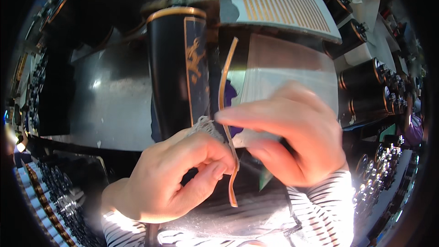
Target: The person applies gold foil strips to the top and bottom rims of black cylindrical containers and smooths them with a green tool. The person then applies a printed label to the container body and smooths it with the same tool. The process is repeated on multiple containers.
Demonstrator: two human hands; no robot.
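My left hand (176, 174) pinches a narrow gold strip (223, 84) with a pale edge between thumb and forefinger. The strip stands lengthwise before me, its far part curving up and its lower end hanging below my fingertips. My right hand (292, 132), a little blurred, is beside the strip with its forefinger and thumb apart. That forefinger's tip is close to the strip; whether it touches I cannot tell. Just beyond my left hand lies a black cylinder (171, 64) with a gold ring at its far end and a gold-framed panel bearing a gold figure.
A white sheet (279, 0) with rows of gold strips lies at the far right of the worktable (109, 96). Crumpled whitish netting (204, 126) shows behind my left hand. More black cylinders (361, 73) lie along the right, with metal fittings at their ends.
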